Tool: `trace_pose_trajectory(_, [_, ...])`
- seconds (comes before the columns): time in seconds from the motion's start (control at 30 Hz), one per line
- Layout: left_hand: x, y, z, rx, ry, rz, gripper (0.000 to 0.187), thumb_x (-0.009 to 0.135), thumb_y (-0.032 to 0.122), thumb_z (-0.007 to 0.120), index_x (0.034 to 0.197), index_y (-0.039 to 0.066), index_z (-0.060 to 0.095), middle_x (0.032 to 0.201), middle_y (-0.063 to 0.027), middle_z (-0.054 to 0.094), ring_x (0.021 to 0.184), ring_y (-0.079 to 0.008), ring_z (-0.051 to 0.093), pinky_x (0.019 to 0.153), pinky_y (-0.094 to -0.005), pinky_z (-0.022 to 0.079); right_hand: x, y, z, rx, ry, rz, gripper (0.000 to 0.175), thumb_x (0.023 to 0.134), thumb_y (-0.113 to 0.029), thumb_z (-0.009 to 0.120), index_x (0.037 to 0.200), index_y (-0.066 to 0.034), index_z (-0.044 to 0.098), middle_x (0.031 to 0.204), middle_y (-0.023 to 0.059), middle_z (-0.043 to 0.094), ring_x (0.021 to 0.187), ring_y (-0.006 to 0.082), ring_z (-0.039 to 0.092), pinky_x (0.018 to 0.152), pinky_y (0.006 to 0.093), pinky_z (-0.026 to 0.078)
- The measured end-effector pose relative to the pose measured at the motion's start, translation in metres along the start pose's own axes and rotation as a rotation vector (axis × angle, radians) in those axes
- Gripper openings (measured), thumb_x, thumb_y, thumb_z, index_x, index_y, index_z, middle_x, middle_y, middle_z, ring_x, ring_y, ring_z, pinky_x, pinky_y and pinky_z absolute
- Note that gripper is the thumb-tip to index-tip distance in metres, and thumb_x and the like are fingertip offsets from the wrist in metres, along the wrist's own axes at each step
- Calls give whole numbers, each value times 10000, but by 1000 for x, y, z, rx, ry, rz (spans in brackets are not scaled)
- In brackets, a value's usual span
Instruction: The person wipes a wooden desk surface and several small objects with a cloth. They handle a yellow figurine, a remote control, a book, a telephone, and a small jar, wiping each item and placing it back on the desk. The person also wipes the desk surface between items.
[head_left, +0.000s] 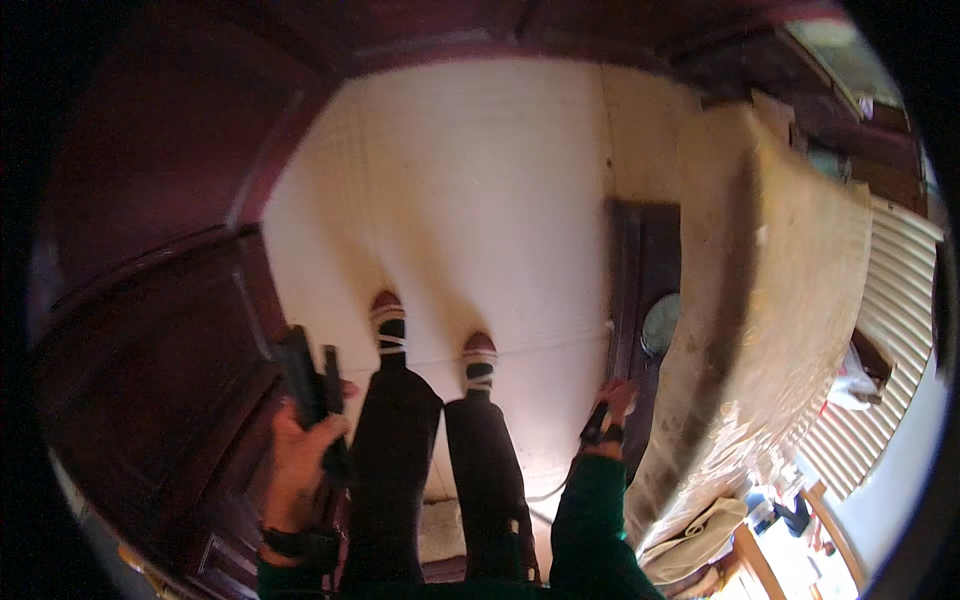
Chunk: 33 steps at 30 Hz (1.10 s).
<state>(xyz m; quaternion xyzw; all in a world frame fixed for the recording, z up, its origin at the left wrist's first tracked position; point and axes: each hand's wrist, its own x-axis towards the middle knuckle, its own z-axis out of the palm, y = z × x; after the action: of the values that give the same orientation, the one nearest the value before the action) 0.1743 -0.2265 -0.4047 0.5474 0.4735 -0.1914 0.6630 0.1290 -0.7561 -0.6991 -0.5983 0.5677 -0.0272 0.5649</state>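
My left hand (300, 442) grips a black object (301, 375) with two long parallel prongs pointing away from me; what tool it is cannot be told. A dark band circles that wrist. To the right, my right hand (619, 397) hangs low beside the covered table (802, 262), its fingers blurred. A small black item (595, 424) lies along the side of this hand or wrist; whether I hold it is unclear. Between my hands are my legs in dark trousers and my dark red shoes (480, 352) with white laces, standing on the pale floor (480, 210).
Dark reddish panelled wood furniture (165, 285) curves around the left and far sides. A glossy clear cover drapes the table. Under its edge shows a pale round object (661, 325). A thin cable (551, 493) runs near my right sleeve. A beige cloth item (697, 536) lies at lower right.
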Motion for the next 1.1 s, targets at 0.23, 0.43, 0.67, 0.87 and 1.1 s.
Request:
trace_pose_trajectory(0.23, [-89,23,-11,-34,-183,66,473,837,142,787,1258,1,624,1074,-47,684,957,-119,628,866,-305,526,-275,-101,175,-981,-1165,-544,293,906,-146,744,1175,-52,680,1152,94,730,978,252,704,788,356,568])
trace_pose_trajectory(0.43, [-188,82,-58,-72,-155,405,587,803,211,805,1282,-42,579,1073,-84,665,984,-141,612,890,-317,511,-456,-263,247,-1194,-1391,-1133,373,851,-223,762,1198,-118,673,1164,157,698,1029,381,673,879,473,546])
trace_pose_trajectory(0.67, [-281,118,-175,-124,198,520,566,792,225,789,1254,-48,612,1054,-90,692,942,-156,633,857,-338,533,-664,-350,320,-681,-1436,-1771,391,896,-169,721,1266,-84,625,1322,179,626,1202,375,603,1003,441,502])
trace_pose_trajectory(0.87, [-329,118,-269,-274,491,455,519,786,203,828,1213,-25,641,985,-63,683,904,-137,614,844,-309,516,-826,-326,441,-429,-1477,-2141,564,896,-259,720,1407,-108,534,1515,234,432,1385,450,406,1139,545,351])
trace_pose_trajectory(1.1, [-334,98,-312,-576,584,430,489,795,179,797,1195,-50,634,973,-66,685,891,-145,625,811,-317,527,-850,-255,508,-696,-1284,-2156,556,837,-231,711,1354,-88,567,1440,221,493,1359,440,413,1118,580,327])
